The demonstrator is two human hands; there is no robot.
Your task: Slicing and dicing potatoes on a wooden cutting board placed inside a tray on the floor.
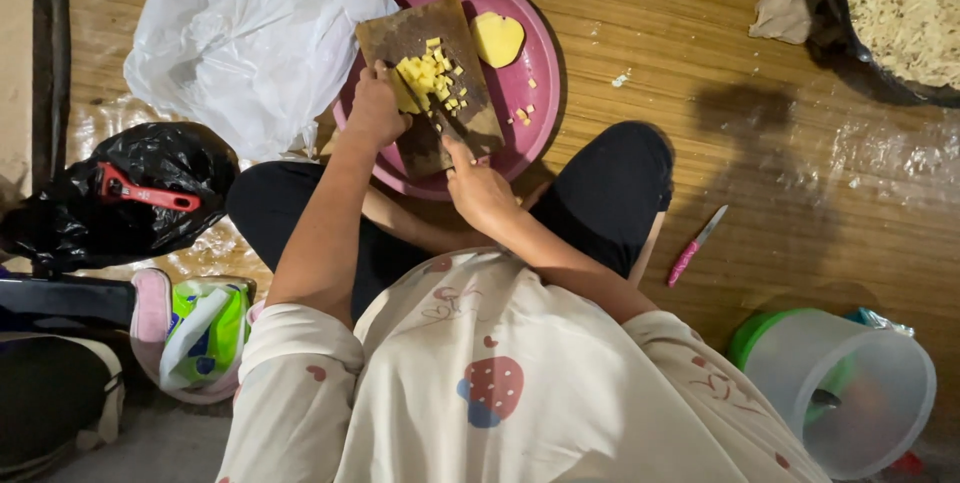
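Lower left: black plastic bag (120, 198), red tool on top.

Upper left: white plastic bag (245, 38), crumpled on wooden floor (700, 113).

Upper centre: pink plate (535, 93) carries dark cutting board (430, 83).

Left hand (375, 108), fingers curled, presses potato piece (405, 93) beside yellow cubes (435, 73). Likely firm, wet, slippery; hold flat side down.

Right hand (478, 188), fingers wrapped round knife (450, 128).

Potato half (497, 38) rests on plate.

Pink-handled knife (697, 245) lies right of centre.

Upper right: dark pan (840, 38) holds pale shreds.

Lower right: clear tub (850, 393), contents unclear.

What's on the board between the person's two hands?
In the head view, between the left hand and right hand on the cutting board: yellow diced pieces and the knife blade.
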